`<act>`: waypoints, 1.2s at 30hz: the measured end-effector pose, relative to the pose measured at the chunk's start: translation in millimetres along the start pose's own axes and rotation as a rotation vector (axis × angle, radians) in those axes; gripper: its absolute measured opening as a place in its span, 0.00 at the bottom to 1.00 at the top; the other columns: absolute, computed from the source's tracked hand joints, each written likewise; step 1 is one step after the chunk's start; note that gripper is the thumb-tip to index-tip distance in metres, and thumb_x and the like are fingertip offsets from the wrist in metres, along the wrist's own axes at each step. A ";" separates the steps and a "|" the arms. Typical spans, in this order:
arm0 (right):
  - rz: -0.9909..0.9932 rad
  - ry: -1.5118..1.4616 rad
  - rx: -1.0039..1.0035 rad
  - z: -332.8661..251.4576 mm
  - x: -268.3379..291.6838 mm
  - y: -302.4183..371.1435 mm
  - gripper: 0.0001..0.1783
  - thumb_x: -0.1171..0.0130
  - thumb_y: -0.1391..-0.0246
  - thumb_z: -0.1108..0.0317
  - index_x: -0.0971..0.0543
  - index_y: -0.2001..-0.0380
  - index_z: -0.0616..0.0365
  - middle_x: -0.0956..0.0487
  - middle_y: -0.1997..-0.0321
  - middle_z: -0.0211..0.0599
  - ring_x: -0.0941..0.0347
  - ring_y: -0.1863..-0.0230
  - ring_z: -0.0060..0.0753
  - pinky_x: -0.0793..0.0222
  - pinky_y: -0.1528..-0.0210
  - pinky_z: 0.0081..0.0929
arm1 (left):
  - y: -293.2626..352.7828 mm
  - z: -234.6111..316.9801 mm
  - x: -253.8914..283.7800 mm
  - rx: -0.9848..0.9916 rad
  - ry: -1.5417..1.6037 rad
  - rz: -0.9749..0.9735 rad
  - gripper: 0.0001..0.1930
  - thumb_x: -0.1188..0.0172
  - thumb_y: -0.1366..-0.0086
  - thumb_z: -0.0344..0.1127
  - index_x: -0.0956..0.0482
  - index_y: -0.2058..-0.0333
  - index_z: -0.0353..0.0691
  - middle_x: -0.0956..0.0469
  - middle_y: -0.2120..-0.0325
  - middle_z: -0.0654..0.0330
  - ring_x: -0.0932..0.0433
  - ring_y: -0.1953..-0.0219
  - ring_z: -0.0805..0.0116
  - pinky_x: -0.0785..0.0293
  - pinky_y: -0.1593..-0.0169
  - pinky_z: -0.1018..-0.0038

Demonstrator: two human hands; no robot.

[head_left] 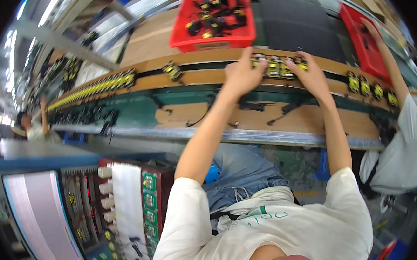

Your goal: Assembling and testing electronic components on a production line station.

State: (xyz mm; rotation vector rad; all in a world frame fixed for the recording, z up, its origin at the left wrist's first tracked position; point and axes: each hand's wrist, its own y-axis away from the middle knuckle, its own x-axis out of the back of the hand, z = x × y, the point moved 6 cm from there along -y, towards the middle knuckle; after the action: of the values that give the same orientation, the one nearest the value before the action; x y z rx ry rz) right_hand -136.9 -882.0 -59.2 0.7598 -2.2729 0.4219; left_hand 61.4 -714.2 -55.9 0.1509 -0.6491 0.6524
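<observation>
Beyond the left hand, a red bin holds black-and-yellow parts.

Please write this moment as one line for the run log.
left hand: on left end of part row | right hand: on right end | red bin: beyond, holds loose parts

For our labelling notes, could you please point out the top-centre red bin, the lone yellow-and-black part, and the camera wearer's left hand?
Red bin (188, 46): head view, front wall.
Lone yellow-and-black part (171, 71): head view, its middle.
Left hand (242, 77): head view, back of hand.
</observation>
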 end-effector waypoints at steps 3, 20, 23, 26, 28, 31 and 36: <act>-0.049 0.068 -0.123 -13.2 1.4 6.2 0.50 0.44 0.39 0.23 0.25 0.31 0.54 0.15 0.38 0.46 0.17 0.41 0.50 0.26 0.40 0.40 | 54.8 11.6 31.9 -0.217 -0.026 0.370 0.27 0.33 0.32 0.40 0.26 0.38 0.35 0.17 0.54 0.47 0.18 0.56 0.44 0.25 0.48 0.59; 0.011 0.138 -0.149 -12.4 -2.4 6.5 0.51 0.46 0.42 0.19 0.23 0.31 0.47 0.13 0.42 0.44 0.16 0.45 0.51 0.25 0.42 0.38 | 119.9 -62.4 123.1 0.337 0.926 0.255 0.12 0.36 0.29 0.26 0.17 0.48 0.32 0.12 0.63 0.57 0.14 0.62 0.70 0.18 0.55 0.77; 0.016 0.150 -0.146 -14.8 -3.7 7.8 0.51 0.47 0.41 0.19 0.23 0.31 0.47 0.13 0.43 0.44 0.16 0.46 0.50 0.25 0.42 0.38 | 119.8 -62.9 124.5 0.354 0.997 0.269 0.12 0.37 0.29 0.24 0.16 0.48 0.32 0.12 0.63 0.56 0.14 0.61 0.71 0.18 0.53 0.78; 0.051 0.203 -0.132 -19.0 -1.6 9.8 0.49 0.48 0.38 0.21 0.23 0.31 0.48 0.12 0.47 0.43 0.15 0.49 0.49 0.25 0.43 0.38 | 116.8 -69.8 122.3 0.318 0.798 0.337 0.13 0.36 0.31 0.21 0.16 0.48 0.32 0.11 0.62 0.55 0.13 0.60 0.69 0.17 0.53 0.78; 0.107 0.297 -0.108 -27.2 8.2 19.3 0.46 0.46 0.37 0.24 0.23 0.31 0.49 0.12 0.49 0.42 0.16 0.51 0.47 0.25 0.44 0.38 | 116.1 -71.7 112.9 0.327 0.773 0.309 0.13 0.36 0.31 0.21 0.16 0.49 0.32 0.11 0.62 0.55 0.13 0.61 0.70 0.17 0.53 0.78; 0.277 0.552 -0.010 -59.4 30.1 41.0 0.39 0.41 0.33 0.32 0.21 0.33 0.50 0.12 0.53 0.41 0.16 0.54 0.44 0.24 0.47 0.39 | 113.7 -74.9 108.7 0.340 0.680 0.251 0.13 0.36 0.33 0.19 0.15 0.51 0.32 0.10 0.62 0.54 0.13 0.62 0.70 0.17 0.55 0.80; 0.163 -0.147 0.821 -171.1 -11.7 100.7 0.15 0.34 0.37 0.71 0.15 0.47 0.55 0.14 0.55 0.38 0.19 0.60 0.37 0.24 0.56 0.30 | 106.4 -76.2 119.2 0.258 0.487 0.277 0.11 0.33 0.33 0.21 0.14 0.52 0.31 0.10 0.61 0.53 0.13 0.63 0.71 0.18 0.57 0.81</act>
State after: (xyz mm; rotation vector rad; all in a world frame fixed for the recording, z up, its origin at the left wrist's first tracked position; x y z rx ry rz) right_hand -105.3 -715.7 45.3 1.0130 -2.2778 1.4681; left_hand 108.2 -543.5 -51.4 0.1351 -0.1127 1.0000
